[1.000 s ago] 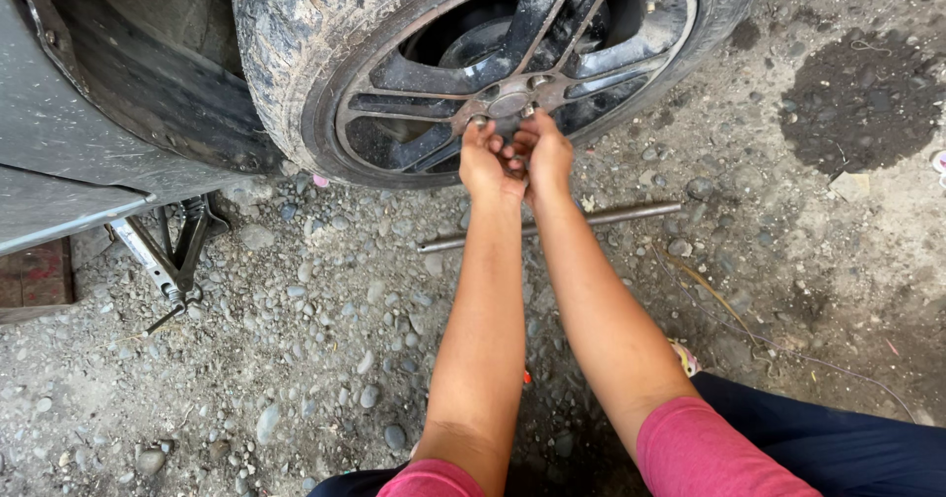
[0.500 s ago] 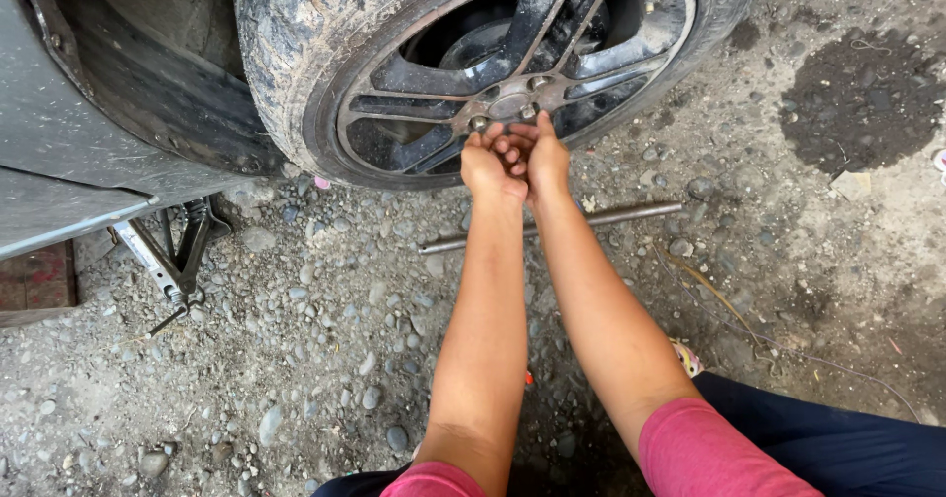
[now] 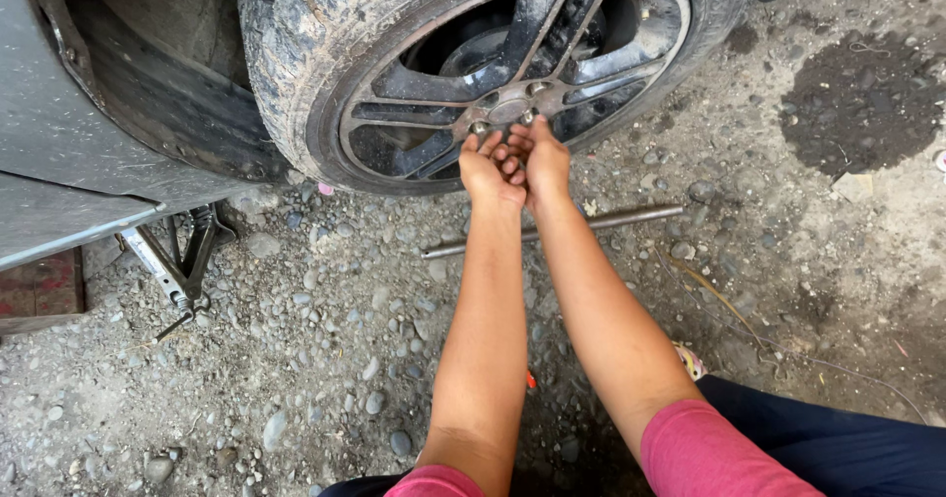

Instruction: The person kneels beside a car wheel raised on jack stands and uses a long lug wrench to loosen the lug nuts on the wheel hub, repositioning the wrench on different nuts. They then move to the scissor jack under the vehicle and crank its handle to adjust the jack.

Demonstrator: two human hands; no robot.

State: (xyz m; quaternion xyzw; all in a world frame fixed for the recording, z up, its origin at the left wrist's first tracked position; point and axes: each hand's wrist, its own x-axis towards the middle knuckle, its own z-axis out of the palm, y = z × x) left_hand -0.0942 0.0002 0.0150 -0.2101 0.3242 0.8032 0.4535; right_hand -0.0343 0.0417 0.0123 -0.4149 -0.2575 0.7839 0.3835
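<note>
A car wheel with a dark spoked alloy rim (image 3: 434, 113) and a muddy tyre (image 3: 286, 54) stands raised at the top of the head view. Lug nuts (image 3: 480, 128) show around its hub (image 3: 507, 106). Both my arms reach forward to it. My left hand (image 3: 488, 172) and my right hand (image 3: 540, 157) are pressed together just below the hub, fingers curled and touching. The left fingertips lie against the lower-left lug nut. Whether either hand holds anything is hidden by the fingers.
A long metal bar (image 3: 591, 223) lies on the gravel under my wrists. A scissor jack (image 3: 177, 261) props the grey car body (image 3: 59, 162) at left, beside a reddish block (image 3: 30, 290). A dark stain (image 3: 857, 103) marks the ground at right.
My hands have slipped slightly down from the hub centre, leaving the lug nuts above them more exposed. The wheel and the bar have not moved.
</note>
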